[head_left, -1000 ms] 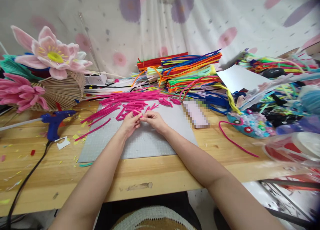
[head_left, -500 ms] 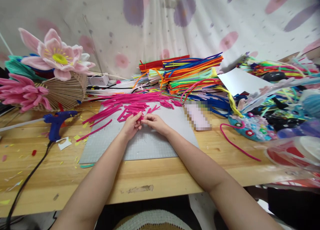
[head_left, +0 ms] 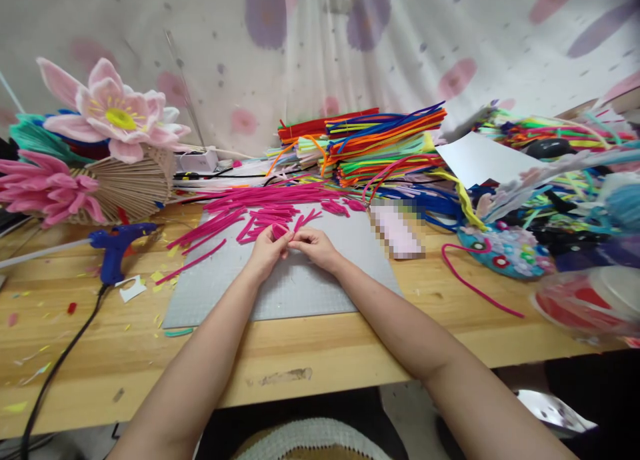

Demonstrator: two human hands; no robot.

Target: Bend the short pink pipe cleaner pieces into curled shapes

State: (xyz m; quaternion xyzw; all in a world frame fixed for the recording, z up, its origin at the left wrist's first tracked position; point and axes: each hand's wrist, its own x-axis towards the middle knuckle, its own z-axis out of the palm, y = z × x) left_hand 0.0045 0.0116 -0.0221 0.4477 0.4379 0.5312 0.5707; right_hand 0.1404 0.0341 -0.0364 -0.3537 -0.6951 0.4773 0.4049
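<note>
Over the grey cutting mat [head_left: 305, 293], my left hand [head_left: 270, 252] pinches a small bent piece of magenta pipe cleaner [head_left: 279, 231] that shows above its thumb. Fingertips of my right hand [head_left: 316, 248] are pressed together against the left ones at the same piece; the exact grip is hidden. Just beyond my hands lie short cut magenta pipe cleaners [head_left: 260, 219], with longer magenta pipe cleaners [head_left: 270, 195] behind them. Several finished magenta petal shapes [head_left: 335, 209] rest at the mat's back right.
A blue glue gun [head_left: 116, 250] with a black cord lies at left, beside a fan with fuzzy pink flowers [head_left: 120, 117]. Bundles of coloured pipe cleaners [head_left: 385, 143] are stacked at the back. On the right stand a decorated blue piece [head_left: 505, 250] and a clear tub [head_left: 590, 303].
My hands stay together at the mat's middle, with the right fingers shifted slightly. More of the magenta piece shows above my left thumb. The view has moved a little.
</note>
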